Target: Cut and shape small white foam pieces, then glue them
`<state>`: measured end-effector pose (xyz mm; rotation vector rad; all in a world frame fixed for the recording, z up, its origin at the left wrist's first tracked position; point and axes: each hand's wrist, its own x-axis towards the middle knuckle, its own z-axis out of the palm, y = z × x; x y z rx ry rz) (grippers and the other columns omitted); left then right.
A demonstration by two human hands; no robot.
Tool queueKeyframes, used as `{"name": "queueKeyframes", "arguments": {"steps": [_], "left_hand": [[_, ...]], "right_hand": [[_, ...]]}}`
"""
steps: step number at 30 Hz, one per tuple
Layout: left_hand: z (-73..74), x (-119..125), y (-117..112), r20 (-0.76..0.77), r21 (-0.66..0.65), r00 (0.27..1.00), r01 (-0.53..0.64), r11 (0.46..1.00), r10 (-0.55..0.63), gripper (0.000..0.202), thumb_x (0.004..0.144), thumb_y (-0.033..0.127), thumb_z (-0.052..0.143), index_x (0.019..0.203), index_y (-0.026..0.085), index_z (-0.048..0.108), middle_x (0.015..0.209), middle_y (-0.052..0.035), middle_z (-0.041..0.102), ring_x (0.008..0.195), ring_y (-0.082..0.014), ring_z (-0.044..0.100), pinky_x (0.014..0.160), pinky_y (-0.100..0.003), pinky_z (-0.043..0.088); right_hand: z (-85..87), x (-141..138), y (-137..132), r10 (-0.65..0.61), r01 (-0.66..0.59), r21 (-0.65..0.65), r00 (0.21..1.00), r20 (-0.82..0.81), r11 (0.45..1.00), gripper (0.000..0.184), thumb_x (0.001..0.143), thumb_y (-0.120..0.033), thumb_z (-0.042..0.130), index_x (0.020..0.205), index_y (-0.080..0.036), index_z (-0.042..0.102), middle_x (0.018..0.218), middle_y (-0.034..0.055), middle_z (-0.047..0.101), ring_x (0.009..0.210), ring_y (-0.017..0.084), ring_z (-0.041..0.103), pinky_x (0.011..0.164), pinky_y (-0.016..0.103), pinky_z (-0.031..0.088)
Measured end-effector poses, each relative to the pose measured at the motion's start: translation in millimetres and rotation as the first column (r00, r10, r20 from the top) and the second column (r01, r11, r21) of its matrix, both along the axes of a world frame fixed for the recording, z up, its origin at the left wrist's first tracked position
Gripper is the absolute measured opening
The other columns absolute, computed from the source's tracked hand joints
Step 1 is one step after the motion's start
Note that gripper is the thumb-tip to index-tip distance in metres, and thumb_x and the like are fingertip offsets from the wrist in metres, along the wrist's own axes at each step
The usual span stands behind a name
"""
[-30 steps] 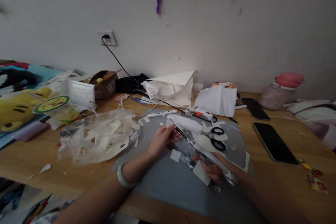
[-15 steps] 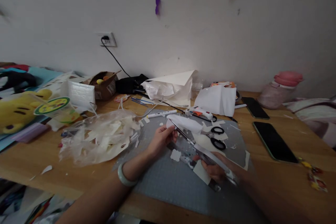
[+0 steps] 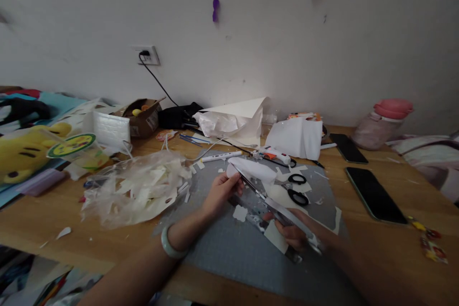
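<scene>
My left hand [image 3: 223,190] pinches the left end of a curved white paper piece [image 3: 256,168] between thumb and fingers. My right hand [image 3: 292,232] is wrapped around long grey-handled scissors [image 3: 278,208], partly blurred. Their narrow blades reach up and left to the paper beside my left fingertips. Behind my right hand, black-handled scissors [image 3: 297,187] lie on cream paper scraps. Between my hands, a small scalloped white cutout [image 3: 240,213] rests on the grey cutting mat [image 3: 222,253]. A cream strip and a white tube lie just beneath my right hand.
On the left is a clear plastic bag [image 3: 118,196] of paper scraps. A white marker [image 3: 221,156] and a glue gun [image 3: 275,154] lie behind the mat. To the right are two phones, the nearer phone [image 3: 375,194] beside the mat, and a pink-lidded bottle [image 3: 380,124].
The view shifts very slightly. Both hands, the paper and the scissors stay almost in place.
</scene>
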<state>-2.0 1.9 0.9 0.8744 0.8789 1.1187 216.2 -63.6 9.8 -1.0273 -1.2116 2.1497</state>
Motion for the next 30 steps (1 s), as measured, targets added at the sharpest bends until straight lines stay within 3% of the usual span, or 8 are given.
{"name": "queueKeyframes", "arguments": {"steps": [5,12,17,25,30], "left_hand": [[1.5,-1.7,-0.7,0.030,-0.015,0.999,0.024,1.000,-0.023,0.036,0.059,0.044,0.076,0.060,0.014,0.056,0.054,0.0017,0.056,0.047,-0.0089,0.049,0.051,-0.024,0.038],[3.4,-1.9,0.5,0.042,-0.038,0.999,0.035,0.999,-0.033,0.031,0.060,0.039,0.075,0.058,0.014,0.057,0.052,0.0016,0.056,0.044,-0.0077,0.047,0.047,-0.022,0.035],[3.6,-3.2,1.3,0.035,-0.026,0.998,0.046,0.999,-0.046,0.026,0.060,0.035,0.075,0.058,0.014,0.059,0.053,0.0005,0.057,0.043,-0.0077,0.047,0.046,-0.023,0.035],[2.1,-3.1,1.3,-0.018,0.024,0.999,0.048,0.999,-0.047,0.038,0.065,0.050,0.070,0.061,0.014,0.058,0.056,-0.0005,0.060,0.048,-0.0097,0.051,0.052,-0.024,0.039],[4.4,-1.6,-1.3,-0.017,0.013,0.999,0.030,0.999,-0.030,0.038,0.061,0.050,0.073,0.061,0.015,0.057,0.057,0.0005,0.059,0.048,-0.0096,0.050,0.052,-0.024,0.039]], "right_hand": [[-6.4,2.4,3.7,-0.015,0.007,-0.095,0.996,-0.085,0.995,0.047,0.064,-0.055,0.069,0.090,-0.016,0.061,0.058,-0.0089,0.037,0.036,-0.001,0.024,0.034,0.019,0.011],[-23.6,6.3,6.7,0.069,-0.070,-0.015,0.994,-0.082,0.997,0.048,0.066,-0.053,0.071,0.098,-0.019,0.061,0.055,-0.0103,0.031,0.037,0.001,0.022,0.033,0.017,0.014],[-16.4,6.8,2.2,0.068,-0.066,0.075,0.997,-0.031,0.995,0.050,0.069,-0.050,0.072,0.105,-0.018,0.058,0.063,-0.0094,0.032,0.040,0.000,0.025,0.036,0.016,0.020],[-14.8,5.5,5.1,0.074,-0.074,0.003,0.997,-0.035,0.997,0.052,0.069,-0.048,0.071,0.109,-0.019,0.058,0.057,-0.0108,0.031,0.038,0.000,0.022,0.033,0.016,0.016],[-0.9,2.5,3.7,0.039,-0.043,-0.052,0.997,-0.073,0.998,0.053,0.067,-0.052,0.068,0.108,-0.020,0.060,0.058,-0.0089,0.031,0.040,0.001,0.019,0.035,0.017,0.010]]}}
